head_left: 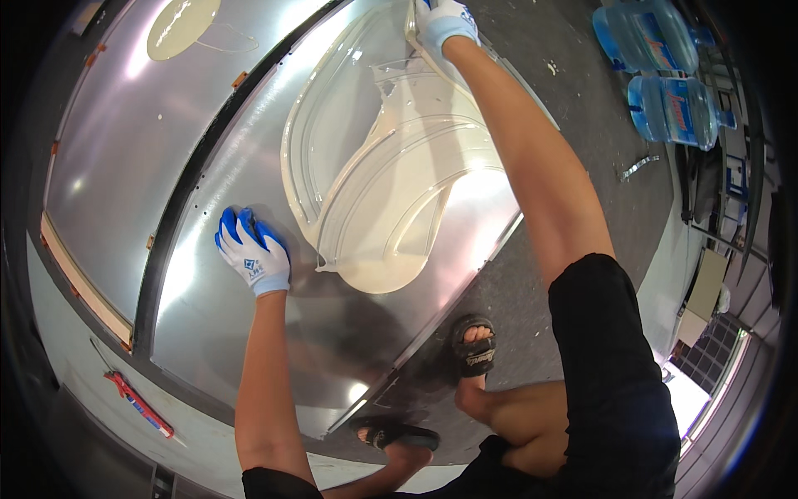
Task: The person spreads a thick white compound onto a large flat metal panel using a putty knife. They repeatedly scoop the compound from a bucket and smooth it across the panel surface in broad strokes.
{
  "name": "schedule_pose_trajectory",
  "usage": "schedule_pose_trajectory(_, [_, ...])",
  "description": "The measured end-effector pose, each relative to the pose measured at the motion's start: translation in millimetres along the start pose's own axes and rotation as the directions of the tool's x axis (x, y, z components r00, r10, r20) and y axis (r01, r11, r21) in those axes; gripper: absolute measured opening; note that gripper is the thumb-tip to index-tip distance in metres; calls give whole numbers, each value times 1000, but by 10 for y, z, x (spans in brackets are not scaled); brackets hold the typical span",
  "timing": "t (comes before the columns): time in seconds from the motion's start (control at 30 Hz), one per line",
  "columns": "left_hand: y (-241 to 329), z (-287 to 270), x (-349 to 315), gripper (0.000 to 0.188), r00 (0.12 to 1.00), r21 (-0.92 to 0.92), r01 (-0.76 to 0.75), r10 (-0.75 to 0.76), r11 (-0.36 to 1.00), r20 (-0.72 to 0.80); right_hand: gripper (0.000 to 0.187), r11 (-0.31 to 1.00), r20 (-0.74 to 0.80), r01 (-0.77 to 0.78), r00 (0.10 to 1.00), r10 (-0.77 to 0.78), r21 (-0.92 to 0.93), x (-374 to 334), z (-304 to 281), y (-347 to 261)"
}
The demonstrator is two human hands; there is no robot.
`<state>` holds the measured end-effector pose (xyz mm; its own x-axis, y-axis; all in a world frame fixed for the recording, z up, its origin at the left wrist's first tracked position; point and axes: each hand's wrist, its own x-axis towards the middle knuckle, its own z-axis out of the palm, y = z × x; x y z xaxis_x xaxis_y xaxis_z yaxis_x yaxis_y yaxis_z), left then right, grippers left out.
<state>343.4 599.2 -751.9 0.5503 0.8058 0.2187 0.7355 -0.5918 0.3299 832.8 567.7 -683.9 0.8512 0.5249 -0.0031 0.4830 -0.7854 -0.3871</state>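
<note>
Pale cream, glossy liquid [366, 270] lies in a wide pool with curved streaks on a shiny metal sheet [224, 333]. My left hand [254, 254], in a white glove with blue fingers, rests on the sheet left of the pool, its fingers apart and holding nothing. At the top edge of the view, my right hand [449, 23], gloved alike, reaches to the far end of the pool. Its blue fingers look curled, but the view's edge cuts them off and what they hold cannot be made out.
A second metal sheet [108, 158] at the left bears a round cream puddle [183, 29]; a dark strip [187, 179] divides the sheets. Lower left lies a red caulking gun [137, 403]. Two blue water jugs, one far [648, 35] and one nearer [677, 112], lie on the right-hand floor.
</note>
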Motion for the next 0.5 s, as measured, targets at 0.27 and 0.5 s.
schedule_pose_trajectory(0.27, [-1, -15, 31, 41, 1000, -5, -19, 19, 1000, -25, 41, 948, 63, 316, 946, -317, 33, 105, -237, 180])
schedule_pose_trajectory(0.5, [-19, 0, 18, 39, 1000, 12, 16, -16, 1000, -20, 46, 992, 45, 25, 999, -19, -126, -451, -530, 173])
